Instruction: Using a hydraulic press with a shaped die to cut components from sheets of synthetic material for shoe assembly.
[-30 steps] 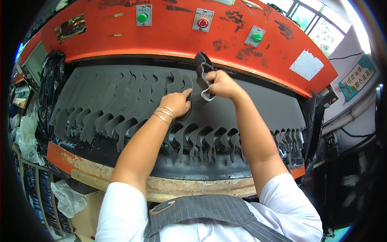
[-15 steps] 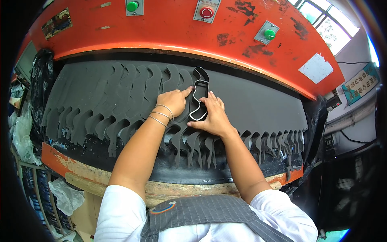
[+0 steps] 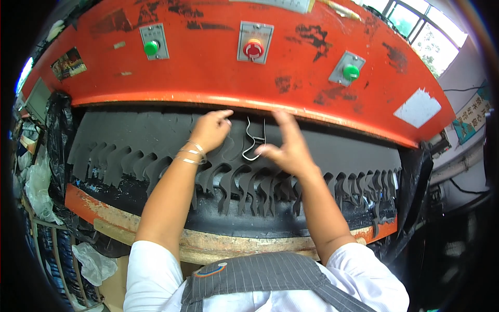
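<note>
Step in hand (judged): positioning the metal cutter (image 3: 258, 139) on the dk grey sheet (image 3: 338, 145); placement looks nearly done. Cutter, a wavy-walled frame w/ a cross-bar, lies on the sheet btwn the hands, its far end close to the lower edge of the orange press beam (image 3: 208, 78).

L hand (image 3: 210, 131): loosely open, index extended, other fingers partly bent, nothing seen in it; L of cutter and apart from it. Contact w/ sheet n/c: cannot tell.

R hand (image 3: 292, 148): open, fingers spread and blurred, not gripping; thumb at cutter's near R side, poss. touching, cannot confirm.

Sheet: wavy-edged grey strips (image 3: 249, 190) hang along near side, over the black surface (image 3: 234, 224). Beam carries a L green button (image 3: 151, 48), red button (image 3: 253, 49) and R green button (image 3: 351, 72); neither hand on any.

Next move (judged) calls for: cutter left square and undisturbed, just beside prev. cut line w/o overlap; both hands well clear of the beam before any control is worked.
</note>
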Motion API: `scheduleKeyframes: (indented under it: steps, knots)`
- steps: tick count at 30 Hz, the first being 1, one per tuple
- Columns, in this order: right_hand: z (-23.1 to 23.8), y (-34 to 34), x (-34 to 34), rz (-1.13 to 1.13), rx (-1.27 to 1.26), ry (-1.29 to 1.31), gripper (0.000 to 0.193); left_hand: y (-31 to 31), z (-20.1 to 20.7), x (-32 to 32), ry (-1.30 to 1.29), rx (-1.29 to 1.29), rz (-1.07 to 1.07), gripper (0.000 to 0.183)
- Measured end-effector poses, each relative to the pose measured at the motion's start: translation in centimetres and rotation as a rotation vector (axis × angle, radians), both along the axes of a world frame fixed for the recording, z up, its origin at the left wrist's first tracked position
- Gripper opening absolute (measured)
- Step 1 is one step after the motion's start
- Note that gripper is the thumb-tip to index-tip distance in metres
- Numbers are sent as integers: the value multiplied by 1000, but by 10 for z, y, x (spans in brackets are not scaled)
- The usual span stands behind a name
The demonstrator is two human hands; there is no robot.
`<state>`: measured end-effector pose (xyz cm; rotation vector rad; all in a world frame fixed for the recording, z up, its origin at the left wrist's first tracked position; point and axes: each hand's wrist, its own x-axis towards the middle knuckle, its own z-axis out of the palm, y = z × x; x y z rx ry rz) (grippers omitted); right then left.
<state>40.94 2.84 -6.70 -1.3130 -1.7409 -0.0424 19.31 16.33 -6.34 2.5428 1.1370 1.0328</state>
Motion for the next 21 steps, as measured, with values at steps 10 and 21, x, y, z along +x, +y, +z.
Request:
scheduleKeyframes:
  steps: [10, 21]
  knots:
    - [167, 20, 109, -763, 997, -133, 53, -6, 170, -94, -315, 437, 362, 30]
    - [21, -55, -31, 760, 118, -230, 49, -230, 172, -49, -1012, -483, -704, 46]
